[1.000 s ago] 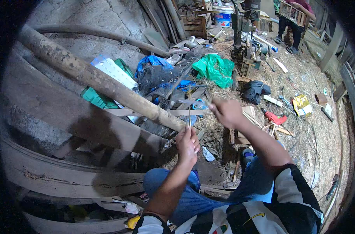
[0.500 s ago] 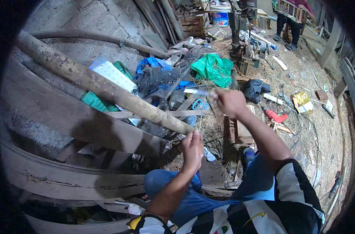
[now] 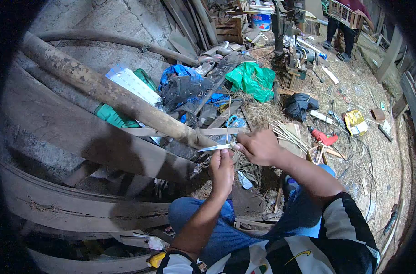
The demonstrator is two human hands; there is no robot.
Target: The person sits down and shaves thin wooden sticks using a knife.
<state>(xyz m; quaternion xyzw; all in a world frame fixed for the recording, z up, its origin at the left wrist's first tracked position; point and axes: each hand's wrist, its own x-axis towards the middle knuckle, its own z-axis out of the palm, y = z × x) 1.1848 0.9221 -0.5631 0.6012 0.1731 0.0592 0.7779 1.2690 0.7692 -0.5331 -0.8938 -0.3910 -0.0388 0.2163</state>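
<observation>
My right hand is closed around the handle of a knife, its bright blade pointing left. The blade lies across a thin stick, just above my left thumb. My left hand pinches the lower part of this stick, which stands up from the fingers. Close to both hands is the end of a thick wooden pole slanting down from the upper left. A bundle of thin sticks lies just beyond my right wrist, over a wooden box.
Beyond the hands are a green plastic bag, blue plastic and a black bag. A red drill lies on the straw-strewn ground at right. Wooden planks fill the left. Another person stands far right, holding a wooden frame.
My right hand has come down and left, bringing the knife from above the stick to beside my left thumb. The bundle of sticks, previously hidden by my right forearm, now shows.
</observation>
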